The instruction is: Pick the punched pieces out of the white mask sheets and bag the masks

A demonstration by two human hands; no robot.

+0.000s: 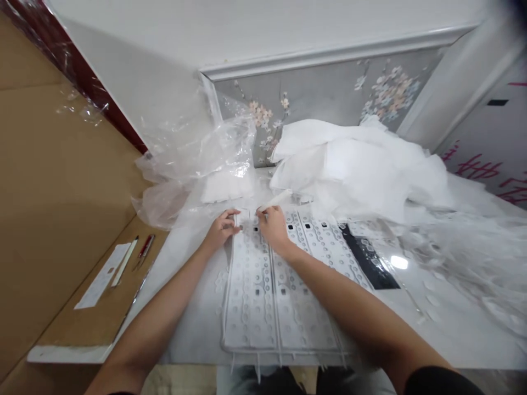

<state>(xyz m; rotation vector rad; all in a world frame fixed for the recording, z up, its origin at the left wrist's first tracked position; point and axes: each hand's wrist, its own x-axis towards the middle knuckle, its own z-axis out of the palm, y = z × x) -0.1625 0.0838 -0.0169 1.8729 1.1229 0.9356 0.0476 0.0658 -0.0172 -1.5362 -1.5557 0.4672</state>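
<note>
Several white panels with rows of round dots and small dark squares [257,318] lie side by side in front of me. My left hand [222,229] is at the far left corner of the leftmost panel. Its thumb and forefinger are apart, with the tips touching the panel's edge. Just to the right, my right hand [272,227] is closed in a pinch over the same panel's far end. A slim white strip [282,197] sticks out beyond its fingers and seems held in them; its lower end is hidden.
Crumpled clear plastic [197,151] and a heap of white sheets [362,164] lie behind the panels. A black strip [370,258] is on the right, near more clear film [461,269]. Cardboard [94,323] at left carries a paper slip [102,277] and pens [145,248].
</note>
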